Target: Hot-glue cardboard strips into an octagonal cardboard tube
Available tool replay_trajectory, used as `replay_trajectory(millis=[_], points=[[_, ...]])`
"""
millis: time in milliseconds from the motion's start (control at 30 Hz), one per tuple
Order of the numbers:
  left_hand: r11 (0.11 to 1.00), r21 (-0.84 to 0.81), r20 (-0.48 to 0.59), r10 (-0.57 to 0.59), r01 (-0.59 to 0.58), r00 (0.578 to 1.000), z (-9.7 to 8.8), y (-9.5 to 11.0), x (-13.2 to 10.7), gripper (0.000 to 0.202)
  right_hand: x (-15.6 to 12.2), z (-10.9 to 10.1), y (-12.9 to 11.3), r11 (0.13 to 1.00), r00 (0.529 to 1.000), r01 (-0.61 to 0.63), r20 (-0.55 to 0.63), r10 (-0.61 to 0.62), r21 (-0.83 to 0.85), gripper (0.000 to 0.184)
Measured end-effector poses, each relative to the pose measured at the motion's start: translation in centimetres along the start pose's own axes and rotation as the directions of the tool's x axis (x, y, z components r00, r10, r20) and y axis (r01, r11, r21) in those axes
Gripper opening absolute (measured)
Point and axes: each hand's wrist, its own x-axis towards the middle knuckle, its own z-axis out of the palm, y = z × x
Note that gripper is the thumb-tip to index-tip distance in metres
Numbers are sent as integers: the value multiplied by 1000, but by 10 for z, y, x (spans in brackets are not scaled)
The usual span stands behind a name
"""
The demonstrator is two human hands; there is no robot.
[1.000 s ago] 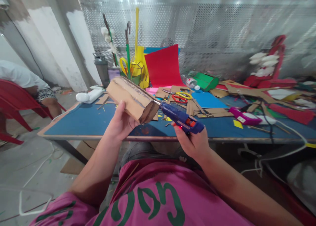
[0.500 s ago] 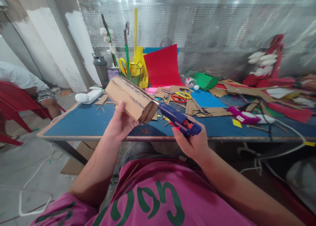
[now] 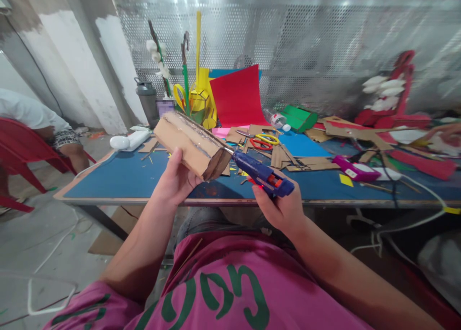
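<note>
My left hand point(image 3: 179, 178) is closed round the lower side of a folded cardboard box point(image 3: 187, 145), tilted above the front of the table. Shiny glue runs along the box's upper seam. In my right hand point(image 3: 283, 202) is a blue glue gun point(image 3: 257, 170), with a small red light glowing near its grip. Its metal nozzle points left and meets, or nearly meets, the right end of the box's seam; I cannot tell if they touch. My right fingers are mostly hidden behind the gun.
Behind the box lie scissors point(image 3: 264, 140), cardboard scraps, a red sheet point(image 3: 236, 97) and a plastic bottle point(image 3: 277, 120). A purple device point(image 3: 356, 169) and cables lie at right on the blue table point(image 3: 108, 183). Another person's hand point(image 3: 448, 134) is at the far right; someone sits at left.
The glue gun has shifted very slightly to the right along with my right hand. My left hand and the box stay in place. At the far right, the other person's hand has moved.
</note>
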Motion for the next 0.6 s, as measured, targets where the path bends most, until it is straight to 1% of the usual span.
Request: replay_trajectory(millis=[133,233,367,500,600], points=[[1000,18,-16,11,-11,1000,0,0,0,74,-1,0,0,1000,1000,29,-11,-29,8,16],[1000,27,8,13,-14,1000,0,0,-1,75,0,-1,-3,999,999,48,-24,-47,15,17],[1000,13,22,23,-24,999,1,1,-2,70,3,-2,-8,997,997,73,-15,-72,31,19],[1000,21,-7,19,-18,1000,2,1,-1,69,2,0,-6,999,999,34,2,-34,25,18],[1000,25,-8,12,-11,1000,2,0,-1,68,0,0,-2,1000,1000,7,-6,-7,15,17]])
